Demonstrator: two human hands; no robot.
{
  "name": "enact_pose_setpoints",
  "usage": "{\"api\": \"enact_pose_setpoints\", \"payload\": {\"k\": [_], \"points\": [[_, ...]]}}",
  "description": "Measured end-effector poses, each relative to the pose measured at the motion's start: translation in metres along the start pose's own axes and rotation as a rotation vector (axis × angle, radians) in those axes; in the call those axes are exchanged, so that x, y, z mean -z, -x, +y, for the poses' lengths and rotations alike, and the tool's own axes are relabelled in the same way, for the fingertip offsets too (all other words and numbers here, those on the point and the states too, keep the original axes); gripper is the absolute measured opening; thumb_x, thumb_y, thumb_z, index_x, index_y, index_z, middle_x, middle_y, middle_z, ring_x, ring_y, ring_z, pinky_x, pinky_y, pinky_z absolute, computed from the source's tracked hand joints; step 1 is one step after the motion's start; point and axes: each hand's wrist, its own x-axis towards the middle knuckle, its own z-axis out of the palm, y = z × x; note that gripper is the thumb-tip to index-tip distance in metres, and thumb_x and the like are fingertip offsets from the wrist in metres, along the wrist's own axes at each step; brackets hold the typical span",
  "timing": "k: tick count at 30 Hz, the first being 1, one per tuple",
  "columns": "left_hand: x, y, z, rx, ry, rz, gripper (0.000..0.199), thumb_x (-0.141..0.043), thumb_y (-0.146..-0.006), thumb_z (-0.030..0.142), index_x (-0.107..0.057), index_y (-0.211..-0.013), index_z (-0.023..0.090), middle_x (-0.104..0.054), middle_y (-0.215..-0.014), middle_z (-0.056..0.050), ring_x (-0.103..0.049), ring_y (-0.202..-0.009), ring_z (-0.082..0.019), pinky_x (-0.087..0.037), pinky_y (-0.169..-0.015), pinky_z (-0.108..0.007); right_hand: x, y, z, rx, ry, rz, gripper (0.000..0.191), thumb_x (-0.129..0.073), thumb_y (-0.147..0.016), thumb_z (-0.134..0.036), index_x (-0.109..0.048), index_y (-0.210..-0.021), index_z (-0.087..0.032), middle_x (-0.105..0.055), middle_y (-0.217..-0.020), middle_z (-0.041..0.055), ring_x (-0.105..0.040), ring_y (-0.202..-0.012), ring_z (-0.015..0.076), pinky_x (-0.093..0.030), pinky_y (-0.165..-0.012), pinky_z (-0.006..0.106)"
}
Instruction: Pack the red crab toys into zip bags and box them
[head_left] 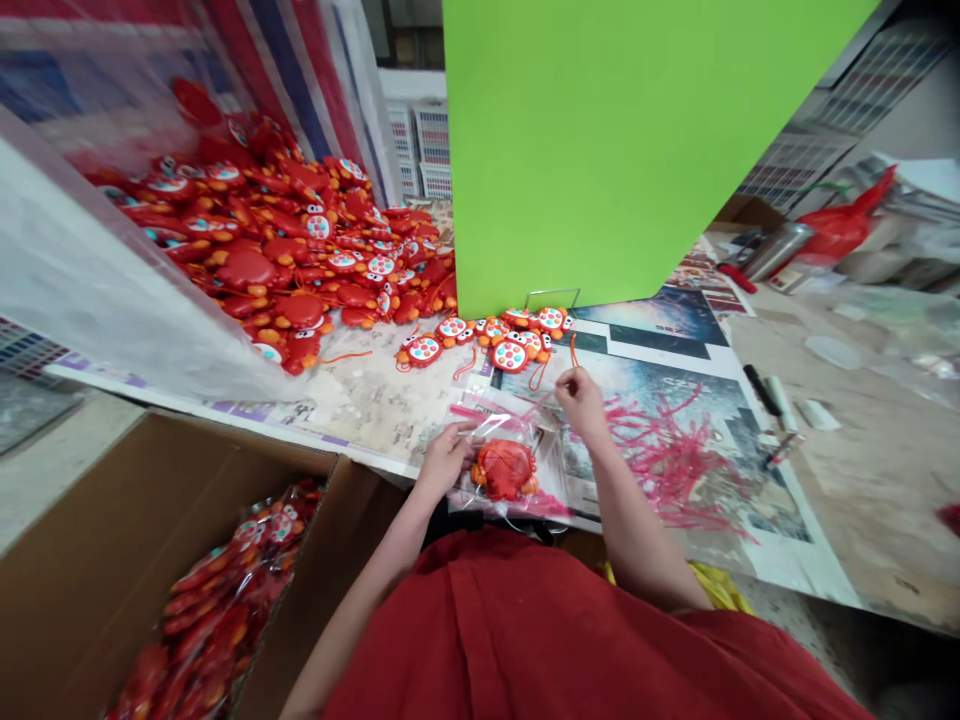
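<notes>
My left hand (pixel 446 462) grips the edge of a clear plastic bag (pixel 499 440) that lies on the table. Inside the bag is a red crab-shaped toy (pixel 505 470), close beside my left fingers. My right hand (pixel 581 400) is raised just to the right of the bag, with its fingertips pinching a thin cord (pixel 551 398). Beyond both hands lies a small group of red crab toys (pixel 510 340) with dotted shells and loose orange cords. A large heap of the same toys (pixel 285 240) rises farther left.
A cardboard box (pixel 150 500) of bagged red toys (pixel 217 600) stands at lower left. A green board (pixel 637 140) rises behind the toys. Pink strands (pixel 675 460) lie on a printed poster sheet (pixel 675 400). Pens (pixel 761 390), a steel flask (pixel 780 250) and a red bag (pixel 844 225) are at right.
</notes>
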Motion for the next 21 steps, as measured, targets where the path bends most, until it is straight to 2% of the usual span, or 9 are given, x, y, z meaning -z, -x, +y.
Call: {"api": "enact_pose_setpoints", "payload": {"k": [3, 6, 9, 11, 14, 15, 17, 19, 21], "points": [[0.006, -0.007, -0.011, 0.020, 0.050, 0.035, 0.035, -0.062, -0.079, 0.038, -0.059, -0.107, 0.016, -0.074, -0.090, -0.008, -0.068, -0.068, -0.016, -0.047, -0.051, -0.022, 0.035, -0.003, 0.037, -0.200, 0.131, 0.100, 0.013, -0.048, -0.065, -0.024, -0.056, -0.074, -0.018, -0.052, -0.060, -0.0014, -0.044, -0.053, 0.0138, -0.036, -0.055, 0.027], [0.008, -0.011, -0.018, 0.038, 0.069, 0.046, 0.037, -0.065, -0.077, 0.040, -0.059, -0.104, 0.016, -0.073, -0.091, -0.009, -0.068, -0.068, -0.016, -0.048, -0.052, -0.022, 0.063, 0.004, 0.062, -0.301, 0.315, 0.101, 0.023, -0.047, -0.067, -0.023, -0.064, -0.080, -0.014, -0.059, -0.064, 0.0041, -0.050, -0.057, 0.0176, -0.040, -0.059, 0.031], [0.008, -0.012, -0.020, 0.065, 0.090, 0.029, 0.042, -0.067, -0.075, 0.043, -0.058, -0.106, 0.016, -0.073, -0.092, -0.008, -0.067, -0.066, -0.014, -0.050, -0.056, -0.023, 0.075, 0.011, 0.071, -0.197, 0.553, 0.086, 0.031, -0.048, -0.069, -0.018, -0.070, -0.089, -0.013, -0.066, -0.087, 0.0140, -0.058, -0.082, 0.0251, -0.043, -0.078, 0.039], [0.008, -0.013, -0.019, 0.074, 0.106, 0.029, 0.044, -0.068, -0.074, 0.045, -0.059, -0.105, 0.015, -0.072, -0.091, -0.008, -0.066, -0.065, -0.013, -0.050, -0.057, -0.023, 0.074, 0.012, 0.067, -0.084, 0.652, 0.145, 0.038, -0.048, -0.067, -0.012, -0.071, -0.097, -0.014, -0.063, -0.106, 0.0171, -0.055, -0.100, 0.0287, -0.040, -0.089, 0.044], [0.008, -0.013, -0.019, 0.094, 0.140, 0.030, 0.043, -0.070, -0.070, 0.045, -0.060, -0.100, 0.015, -0.071, -0.087, -0.006, -0.064, -0.062, -0.012, -0.049, -0.055, -0.022, 0.059, 0.007, 0.049, 0.036, 0.598, 0.202, 0.041, -0.047, -0.068, -0.009, -0.070, -0.101, -0.015, -0.062, -0.104, 0.0149, -0.054, -0.100, 0.0277, -0.040, -0.090, 0.044], [0.009, -0.013, -0.018, 0.097, 0.152, 0.025, 0.043, -0.071, -0.069, 0.045, -0.061, -0.098, 0.015, -0.071, -0.086, -0.006, -0.063, -0.061, -0.012, -0.049, -0.055, -0.022, 0.052, 0.006, 0.040, 0.064, 0.544, 0.159, 0.036, -0.047, -0.071, -0.012, -0.070, -0.098, -0.014, -0.063, -0.096, 0.0133, -0.055, -0.095, 0.0263, -0.041, -0.087, 0.041], [0.010, -0.012, -0.018, 0.095, 0.171, 0.016, 0.042, -0.073, -0.067, 0.045, -0.061, -0.094, 0.014, -0.070, -0.085, -0.005, -0.064, -0.062, -0.012, -0.049, -0.055, -0.022, 0.034, 0.007, 0.021, 0.095, 0.437, -0.041, 0.025, -0.048, -0.081, -0.023, -0.070, -0.085, -0.015, -0.064, -0.080, 0.0101, -0.056, -0.082, 0.0227, -0.043, -0.078, 0.035], [0.011, -0.011, -0.017, 0.092, 0.186, 0.019, 0.041, -0.074, -0.066, 0.045, -0.061, -0.091, 0.015, -0.069, -0.083, -0.004, -0.064, -0.062, -0.012, -0.050, -0.055, -0.022, 0.016, 0.013, 0.004, 0.092, 0.357, -0.334, 0.031, -0.047, -0.087, -0.035, -0.067, -0.072, -0.016, -0.063, -0.070, 0.0069, -0.055, -0.071, 0.0188, -0.042, -0.069, 0.030], [0.012, -0.011, -0.017, 0.093, 0.205, 0.018, 0.040, -0.074, -0.066, 0.045, -0.061, -0.090, 0.015, -0.069, -0.082, -0.004, -0.063, -0.061, -0.011, -0.049, -0.055, -0.022, 0.000, 0.022, -0.009, 0.033, 0.253, -0.538, 0.034, -0.047, -0.088, -0.040, -0.064, -0.070, -0.017, -0.063, -0.067, 0.0039, -0.054, -0.063, 0.0158, -0.040, -0.062, 0.027]]}}
